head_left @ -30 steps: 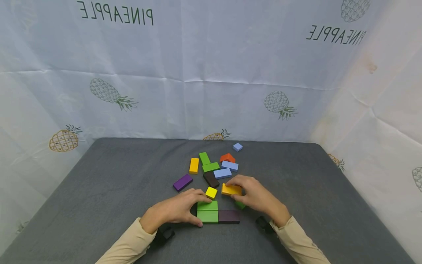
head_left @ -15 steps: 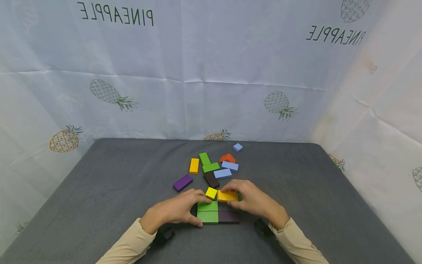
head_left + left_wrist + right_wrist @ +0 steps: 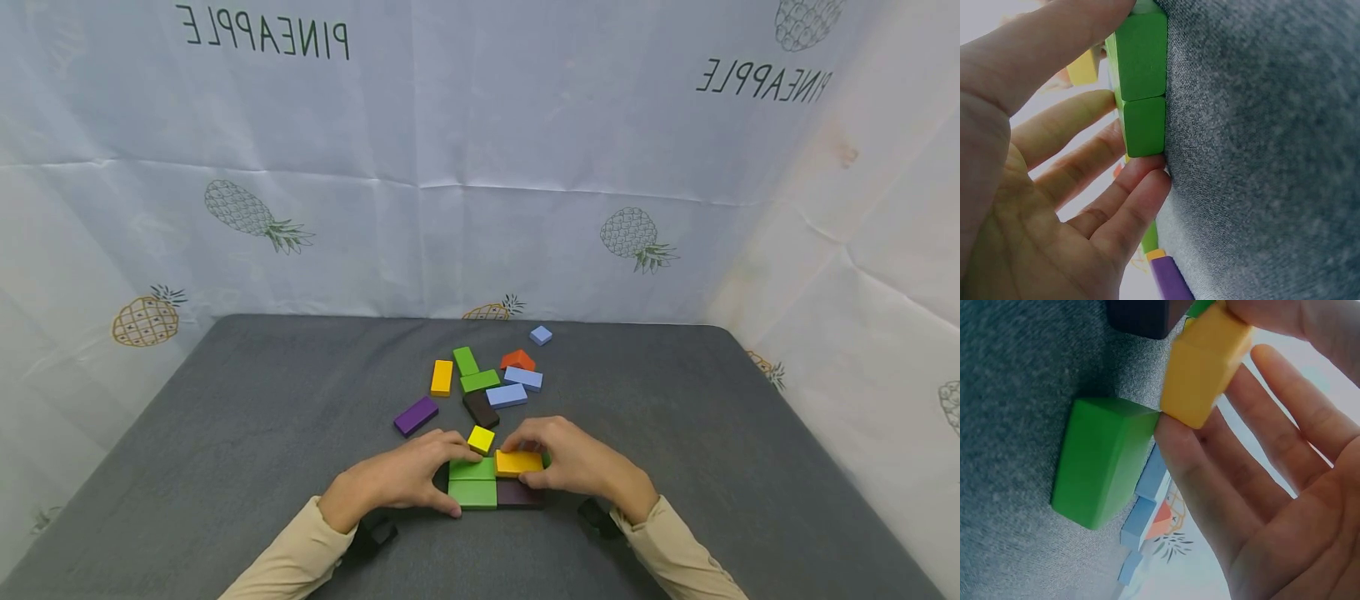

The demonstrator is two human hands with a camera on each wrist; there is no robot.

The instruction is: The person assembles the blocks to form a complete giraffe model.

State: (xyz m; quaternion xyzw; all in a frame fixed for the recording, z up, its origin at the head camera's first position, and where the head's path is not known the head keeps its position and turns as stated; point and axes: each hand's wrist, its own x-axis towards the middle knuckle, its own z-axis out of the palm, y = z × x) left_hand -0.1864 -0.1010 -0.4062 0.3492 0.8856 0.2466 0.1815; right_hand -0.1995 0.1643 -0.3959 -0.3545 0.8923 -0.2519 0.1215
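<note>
My left hand (image 3: 405, 471) braces two light green blocks (image 3: 472, 495) lying side by side on the table, its thumb at the near corner and its fingers along the far and left sides. The end faces of these green blocks (image 3: 1142, 75) show in the left wrist view. A dark purple-brown block (image 3: 517, 495) adjoins the nearer one on the right. My right hand (image 3: 573, 454) pinches a yellow-orange block (image 3: 519, 463) between thumb and fingers, just behind the dark block. In the right wrist view this orange block (image 3: 1200, 369) hangs close over the cloth, slightly tilted.
A darker green block (image 3: 1100, 462) stands beside my right fingers, mostly hidden in the head view. Just behind the held blocks sits a yellow cube (image 3: 481, 439). Farther back lie a purple block (image 3: 416, 415), a dark brown block (image 3: 481, 409), blue blocks (image 3: 507, 395) and a red-orange piece (image 3: 517, 359).
My right hand has brought the yellow-orange block left and toward me, from right of the yellow cube to beside the far green block. My left hand stays in place.
</note>
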